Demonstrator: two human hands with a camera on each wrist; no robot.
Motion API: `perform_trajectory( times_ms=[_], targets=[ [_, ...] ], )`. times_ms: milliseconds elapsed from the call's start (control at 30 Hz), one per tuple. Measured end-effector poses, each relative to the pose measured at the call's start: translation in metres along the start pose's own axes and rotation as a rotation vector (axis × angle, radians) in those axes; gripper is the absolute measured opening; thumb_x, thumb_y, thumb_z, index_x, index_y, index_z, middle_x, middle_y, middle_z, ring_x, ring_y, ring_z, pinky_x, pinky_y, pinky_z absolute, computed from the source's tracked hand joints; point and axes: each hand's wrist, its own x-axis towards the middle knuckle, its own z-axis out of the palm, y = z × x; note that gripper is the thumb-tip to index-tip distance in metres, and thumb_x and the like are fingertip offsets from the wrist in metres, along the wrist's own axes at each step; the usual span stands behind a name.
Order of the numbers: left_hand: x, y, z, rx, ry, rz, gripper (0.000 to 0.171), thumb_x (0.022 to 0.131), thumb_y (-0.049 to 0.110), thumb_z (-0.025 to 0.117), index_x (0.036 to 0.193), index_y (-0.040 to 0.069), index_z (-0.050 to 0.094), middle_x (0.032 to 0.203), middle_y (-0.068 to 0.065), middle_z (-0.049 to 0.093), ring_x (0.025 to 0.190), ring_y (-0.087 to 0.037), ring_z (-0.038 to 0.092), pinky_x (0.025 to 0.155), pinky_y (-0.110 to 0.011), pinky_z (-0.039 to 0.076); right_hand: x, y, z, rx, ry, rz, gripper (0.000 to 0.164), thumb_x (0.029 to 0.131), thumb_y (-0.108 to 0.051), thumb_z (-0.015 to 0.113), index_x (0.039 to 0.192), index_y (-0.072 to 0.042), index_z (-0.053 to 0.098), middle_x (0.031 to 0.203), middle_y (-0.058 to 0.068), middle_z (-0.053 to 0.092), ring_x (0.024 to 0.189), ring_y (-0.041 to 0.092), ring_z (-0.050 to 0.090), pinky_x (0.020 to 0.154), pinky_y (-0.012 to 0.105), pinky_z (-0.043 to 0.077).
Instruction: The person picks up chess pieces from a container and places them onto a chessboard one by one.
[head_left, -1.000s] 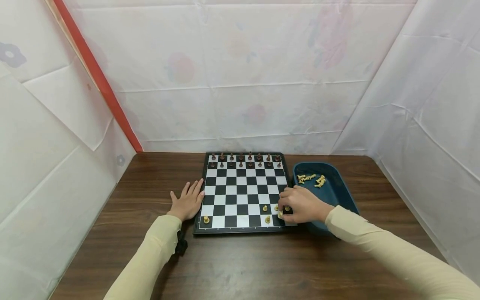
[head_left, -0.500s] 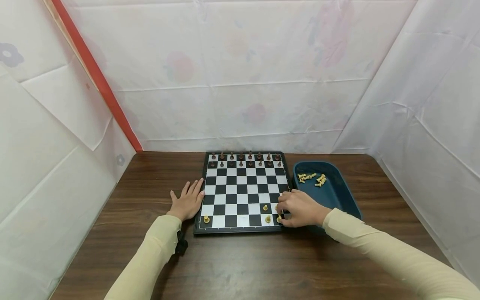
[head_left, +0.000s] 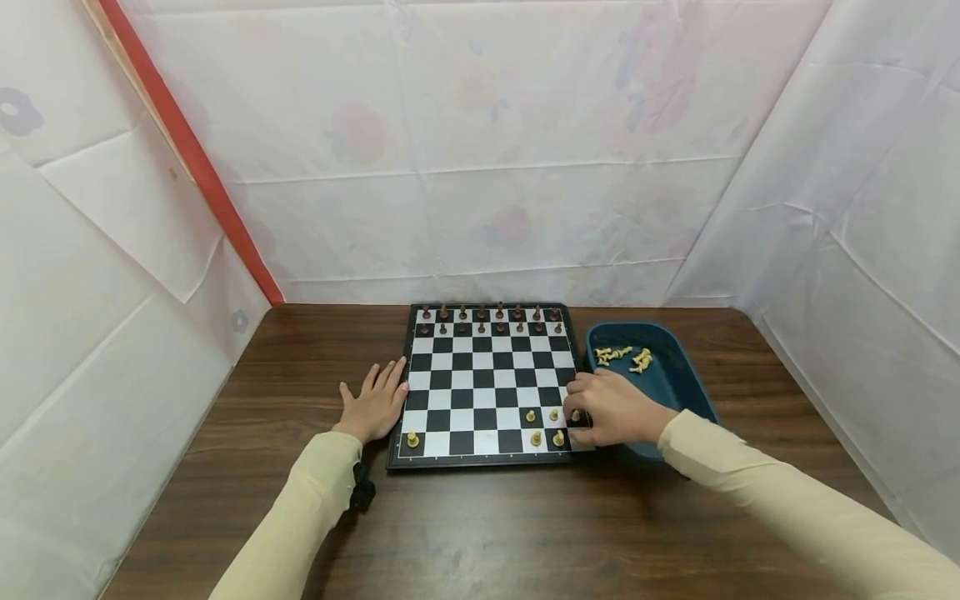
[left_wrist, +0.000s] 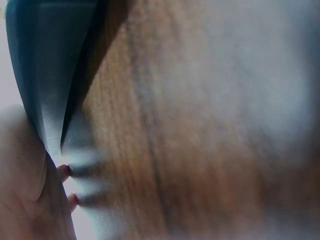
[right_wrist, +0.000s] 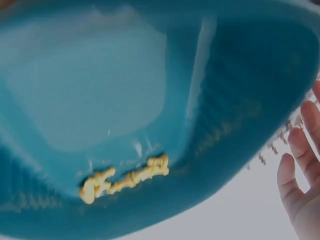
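My left hand [head_left: 372, 404] rests with spread fingers at the left edge of the black-and-white chessboard [head_left: 483, 389]. At the board's near right corner, my right hand [head_left: 618, 408] hovers with fingers loosely bent and holds nothing. Just left of its fingers, a cream chess piece [head_left: 558, 438] stands upright on a corner-side square. Beside it is another cream chess piece [head_left: 536, 437], with cream pawns [head_left: 531, 416] in the row behind. A lone cream piece [head_left: 413, 439] stands in the near left corner. In the right wrist view, the right hand's fingers [right_wrist: 299, 147] are apart.
Dark brown chess pieces [head_left: 482, 315] fill the two far rows. Right of the board, partly under my right forearm, stands a blue plastic tray [head_left: 693, 392] with several cream pieces [head_left: 641, 361] lying inside. White cloth walls [head_left: 480, 167] surround the brown wooden table [head_left: 480, 533].
My right hand has set the cream chess piece down on the near row, let go of it, and moved slightly right and away. The left hand has stayed still.
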Motion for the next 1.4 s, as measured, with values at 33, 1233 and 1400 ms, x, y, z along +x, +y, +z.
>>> perform_trajectory(
  times_ms=[33,1233,1400],
  targets=[
    [0.0,0.0,0.0,-0.001,0.001,0.0,0.057,0.105,0.04,0.017,0.155,0.017,0.005,0.158,-0.012,0.013,0.144,-0.036,0.003,0.1,-0.073,-0.009,-0.001,0.002,-0.003,-0.007,0.012,0.003,0.017,0.079,-0.039,0.072,0.084,-0.023,0.072,0.081,-0.009,0.059,0.074,0.008,0.048,0.064,0.029,0.042],
    [-0.003,0.002,-0.001,-0.008,0.018,0.01,0.057,0.105,0.041,0.018,0.155,0.016,0.007,0.158,-0.012,0.015,0.144,-0.036,0.005,0.099,-0.074,-0.008,-0.036,0.119,0.001,-0.156,-0.016,0.191,0.016,0.069,-0.019,0.083,0.081,-0.014,0.074,0.08,0.001,0.062,0.073,0.022,0.057,0.058,0.039,0.043],
    [-0.003,0.001,0.0,-0.009,0.015,0.012,0.058,0.105,0.042,0.017,0.155,0.016,0.007,0.158,-0.012,0.015,0.144,-0.035,0.004,0.099,-0.074,-0.008,-0.037,0.13,0.011,-0.203,-0.009,0.164,0.017,0.066,-0.017,0.084,0.08,-0.015,0.073,0.077,-0.001,0.062,0.072,0.021,0.058,0.057,0.038,0.043]
  ],
)
